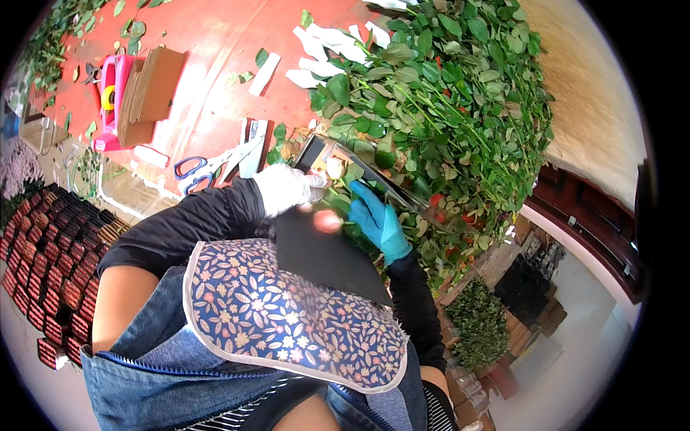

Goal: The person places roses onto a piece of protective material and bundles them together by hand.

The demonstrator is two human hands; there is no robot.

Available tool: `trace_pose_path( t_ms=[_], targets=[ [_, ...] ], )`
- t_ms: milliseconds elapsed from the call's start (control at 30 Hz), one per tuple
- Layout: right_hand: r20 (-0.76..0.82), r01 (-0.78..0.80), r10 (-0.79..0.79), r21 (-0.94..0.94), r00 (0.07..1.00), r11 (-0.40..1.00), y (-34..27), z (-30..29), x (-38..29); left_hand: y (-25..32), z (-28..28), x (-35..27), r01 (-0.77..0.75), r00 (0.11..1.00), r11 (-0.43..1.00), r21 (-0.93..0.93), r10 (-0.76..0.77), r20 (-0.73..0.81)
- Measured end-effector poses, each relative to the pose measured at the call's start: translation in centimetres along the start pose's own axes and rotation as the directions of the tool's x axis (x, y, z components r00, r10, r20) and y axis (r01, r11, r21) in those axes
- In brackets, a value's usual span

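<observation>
My left hand (288,188), in a white glove, reaches in from the left with its fingers bent at a pale rose (335,168). Whether they grip it is hidden. My right hand (377,218) wears a blue-green glove and lies against rose leaves, index finger stretched forward; its grip on any stem cannot be made out. Between the hands is a blurred pink rose (327,221). Under them a black flat panel (329,258) slopes over my floral apron (291,318). Just beyond, a dark-framed box or tray (310,153) with a clear edge stands beside the leaves.
Blue-handled scissors (207,169) lie left of my left hand on the red table (215,54). Farther left are cardboard pieces (153,89) and a pink tape dispenser (110,102). A large heap of leafy rose stems (447,91), some ends in white wraps, rises at right.
</observation>
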State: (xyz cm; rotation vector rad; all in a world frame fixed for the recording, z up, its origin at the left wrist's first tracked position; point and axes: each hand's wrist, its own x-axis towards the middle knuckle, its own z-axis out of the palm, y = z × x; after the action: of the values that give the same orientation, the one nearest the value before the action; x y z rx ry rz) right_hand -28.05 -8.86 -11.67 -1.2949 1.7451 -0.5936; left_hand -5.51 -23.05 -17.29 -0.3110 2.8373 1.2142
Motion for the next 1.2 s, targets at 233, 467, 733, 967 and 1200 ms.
trace_pose_path(
  t_ms=[233, 467, 733, 967, 1200],
  targets=[
    [0.009, 0.043, -0.046, -0.569, 0.999, 0.821, 0.4, 2.0, 4.4, 0.1, -0.8, -0.1, -0.123, 0.991, 0.981, 0.151, 0.128, -0.025],
    [-0.05, 0.175, -0.243, -0.553, 0.969, 0.814, 4.0, 4.5, 4.8, 0.3, -1.8, -0.1, -0.1, 0.995, 0.992, 0.079, 0.098, 0.03],
    [-0.082, 0.215, -0.286, -0.477, 0.955, 0.852, 4.9, 4.8, 4.4, 1.3, -2.9, 1.2, 0.032, 0.967, 0.999, -0.03, -0.038, -0.253],
    [0.117, 0.117, -0.064, -0.536, 0.991, 0.836, -1.3, -0.3, 1.6, 2.1, -2.2, 2.1, 0.193, 0.978, 0.976, 0.1, -0.2, 0.065],
    [0.18, 0.007, 0.058, -0.344, 0.982, 0.939, -1.5, -0.2, 0.5, 2.2, -4.2, 2.3, 0.123, 0.977, 0.976, 0.178, -0.151, 0.151]
  ],
)
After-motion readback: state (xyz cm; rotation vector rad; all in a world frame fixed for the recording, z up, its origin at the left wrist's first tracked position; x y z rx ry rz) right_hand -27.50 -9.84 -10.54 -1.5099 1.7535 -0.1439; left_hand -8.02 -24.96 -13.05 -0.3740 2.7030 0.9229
